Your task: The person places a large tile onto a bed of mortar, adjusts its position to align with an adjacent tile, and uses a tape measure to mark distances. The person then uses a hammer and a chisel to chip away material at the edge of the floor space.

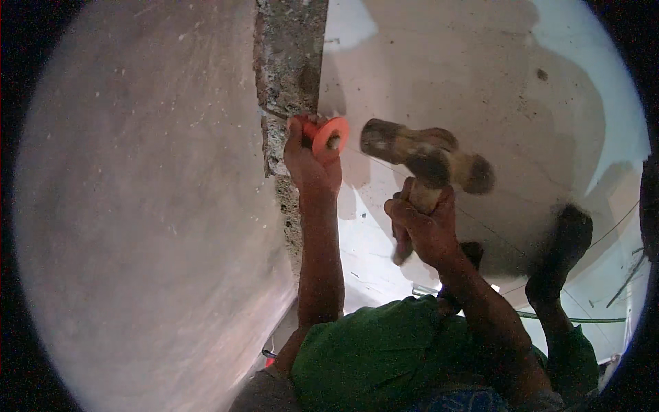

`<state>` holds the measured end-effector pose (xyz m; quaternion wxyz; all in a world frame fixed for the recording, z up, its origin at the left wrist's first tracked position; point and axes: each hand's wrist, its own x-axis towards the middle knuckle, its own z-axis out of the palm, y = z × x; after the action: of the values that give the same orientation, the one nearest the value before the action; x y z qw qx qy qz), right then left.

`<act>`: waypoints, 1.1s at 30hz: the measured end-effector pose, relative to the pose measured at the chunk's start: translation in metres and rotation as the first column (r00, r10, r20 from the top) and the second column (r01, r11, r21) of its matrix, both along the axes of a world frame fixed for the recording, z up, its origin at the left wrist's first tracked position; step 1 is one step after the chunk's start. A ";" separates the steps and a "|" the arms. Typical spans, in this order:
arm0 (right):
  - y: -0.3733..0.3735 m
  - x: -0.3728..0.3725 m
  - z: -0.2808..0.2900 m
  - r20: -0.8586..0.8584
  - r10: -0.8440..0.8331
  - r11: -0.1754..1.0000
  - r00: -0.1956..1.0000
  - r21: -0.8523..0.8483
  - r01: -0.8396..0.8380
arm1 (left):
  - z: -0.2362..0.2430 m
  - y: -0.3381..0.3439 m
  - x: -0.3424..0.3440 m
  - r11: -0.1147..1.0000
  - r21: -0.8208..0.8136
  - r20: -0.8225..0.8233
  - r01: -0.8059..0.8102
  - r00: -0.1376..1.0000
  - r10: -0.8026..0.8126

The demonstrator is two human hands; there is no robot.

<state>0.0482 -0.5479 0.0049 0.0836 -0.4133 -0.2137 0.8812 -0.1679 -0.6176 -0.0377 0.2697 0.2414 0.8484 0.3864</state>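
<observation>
My left hand (309, 165) is closed round the orange-guarded grip of a chisel (333, 127), whose thin metal shaft points at the rough concrete edge (288, 48) of the pale wall. My right hand (429, 223) grips the short wooden handle of a hammer (425, 154). The hammer's worn, dark head is raised just right of the chisel's guard, apart from it and smeared by motion.
The pale plastered wall (137, 206) fills the left side, beside me. Below lies a light tiled floor (480, 82), with my dark shoe (570, 233) at the right. A thin green hose (583, 319) and a loose strip (621, 281) lie on the floor.
</observation>
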 end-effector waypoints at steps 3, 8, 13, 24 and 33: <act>-0.030 -0.030 -0.005 0.014 -0.140 0.982 0.990 -0.127 0.141 | -0.005 0.005 -0.005 0.897 0.104 0.492 -0.430 0.806 0.329; -0.062 -0.043 -0.005 0.004 0.094 0.989 0.996 -0.118 -0.093 | 0.001 0.009 -0.006 0.865 0.155 0.626 -0.478 0.725 0.289; -0.045 -0.048 -0.001 -0.008 -0.482 0.855 0.876 -0.221 0.469 | -0.005 0.010 -0.011 0.965 -0.053 -0.342 0.259 0.903 -0.261; -0.052 -0.060 -0.012 0.012 0.014 0.968 1.000 -0.250 -0.011 | 0.002 0.007 -0.024 0.988 -0.047 -0.136 0.147 0.979 -0.152; -0.021 -0.071 -0.032 0.100 0.126 0.990 0.987 0.052 -0.132 | 0.012 0.024 -0.027 0.983 -0.177 0.104 0.040 0.994 -0.021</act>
<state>-0.0224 -0.5686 -0.0270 0.0281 -0.4378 -0.2696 0.8572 -0.1949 -0.5934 -0.0253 0.3390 0.2093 0.8609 0.3164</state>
